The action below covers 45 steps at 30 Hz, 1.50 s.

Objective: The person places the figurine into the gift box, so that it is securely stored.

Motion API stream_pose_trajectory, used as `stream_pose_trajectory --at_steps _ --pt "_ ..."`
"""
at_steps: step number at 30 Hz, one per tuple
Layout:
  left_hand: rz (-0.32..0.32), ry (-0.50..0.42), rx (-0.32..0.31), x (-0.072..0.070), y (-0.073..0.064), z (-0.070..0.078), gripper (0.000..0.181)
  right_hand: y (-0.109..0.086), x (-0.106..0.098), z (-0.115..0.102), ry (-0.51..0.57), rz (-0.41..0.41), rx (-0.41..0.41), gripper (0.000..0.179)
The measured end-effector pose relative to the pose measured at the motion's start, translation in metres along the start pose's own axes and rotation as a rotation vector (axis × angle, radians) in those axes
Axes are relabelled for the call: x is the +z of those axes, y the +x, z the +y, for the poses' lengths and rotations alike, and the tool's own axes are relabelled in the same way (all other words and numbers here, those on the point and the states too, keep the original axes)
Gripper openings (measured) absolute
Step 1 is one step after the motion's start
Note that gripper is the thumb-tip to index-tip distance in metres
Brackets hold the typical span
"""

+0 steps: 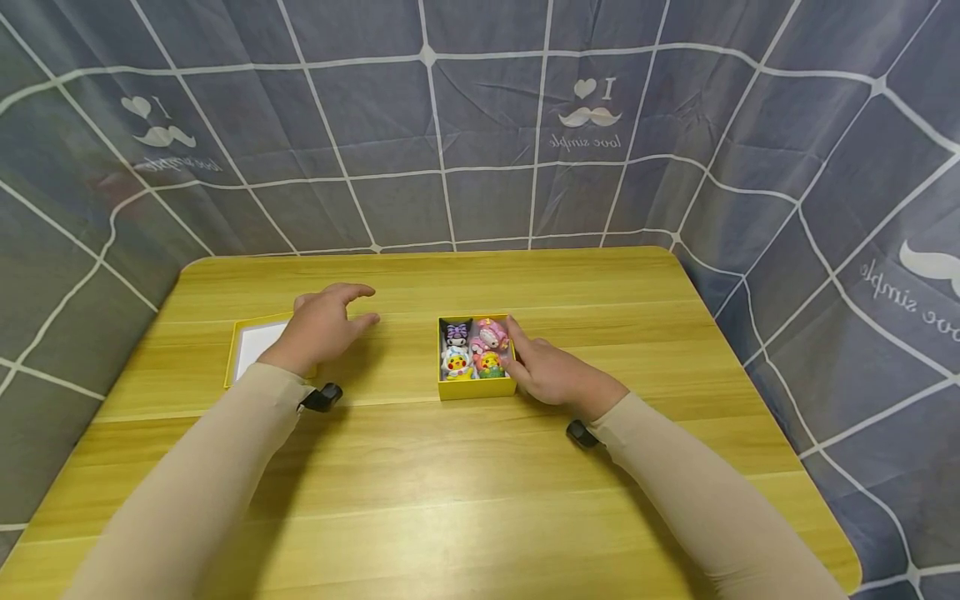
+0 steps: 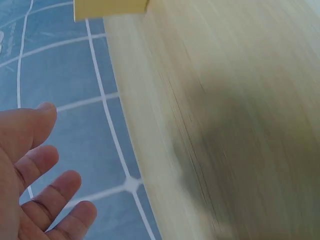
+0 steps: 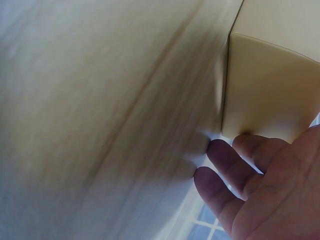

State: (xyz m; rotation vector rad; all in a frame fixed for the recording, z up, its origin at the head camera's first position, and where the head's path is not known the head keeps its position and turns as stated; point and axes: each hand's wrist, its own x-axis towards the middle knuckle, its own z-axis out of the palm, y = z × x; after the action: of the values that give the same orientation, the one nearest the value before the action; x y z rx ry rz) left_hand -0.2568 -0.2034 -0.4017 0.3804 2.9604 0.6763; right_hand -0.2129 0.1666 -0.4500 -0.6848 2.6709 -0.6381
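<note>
A yellow box (image 1: 477,389) sits near the middle of the table with its top off. Inside it are several small toy figures: a black-and-purple one (image 1: 456,335), a pink one (image 1: 492,334) and yellow-faced ones in the front row. My right hand (image 1: 551,372) touches the box's right side, fingers extended along it; the right wrist view has fingertips against the box wall (image 3: 270,85). My left hand (image 1: 321,327) is held over the table left of the box, thumb and fingers apart, with nothing between them. Partly hidden under that hand lies a yellow-edged lid (image 1: 253,346), white inside up.
The wooden table (image 1: 465,492) has rounded corners. Behind it and along both sides hangs a grey curtain (image 1: 487,108) with white grid lines. Dark wrist cameras (image 1: 322,397) are strapped to both wrists.
</note>
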Motion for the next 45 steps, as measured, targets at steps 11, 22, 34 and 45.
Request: stream_pose_trajectory --at_steps 11,22,34,45 --pt "-0.038 0.044 -0.08 -0.022 -0.02 -0.046 0.076 0.0 0.001 0.001 -0.009 -0.01 0.003 0.08" --pt "-0.077 0.106 -0.155 -0.039 -0.046 -0.093 0.081 -0.002 0.0 -0.001 -0.006 -0.027 0.017 0.081" --pt "-0.156 0.105 -0.214 -0.054 -0.076 -0.137 0.1 -0.003 0.0 -0.002 -0.009 -0.022 0.01 0.081" --pt "-0.182 0.084 -0.217 -0.052 -0.086 -0.153 0.097 -0.003 -0.002 -0.004 -0.014 -0.014 0.014 0.082"
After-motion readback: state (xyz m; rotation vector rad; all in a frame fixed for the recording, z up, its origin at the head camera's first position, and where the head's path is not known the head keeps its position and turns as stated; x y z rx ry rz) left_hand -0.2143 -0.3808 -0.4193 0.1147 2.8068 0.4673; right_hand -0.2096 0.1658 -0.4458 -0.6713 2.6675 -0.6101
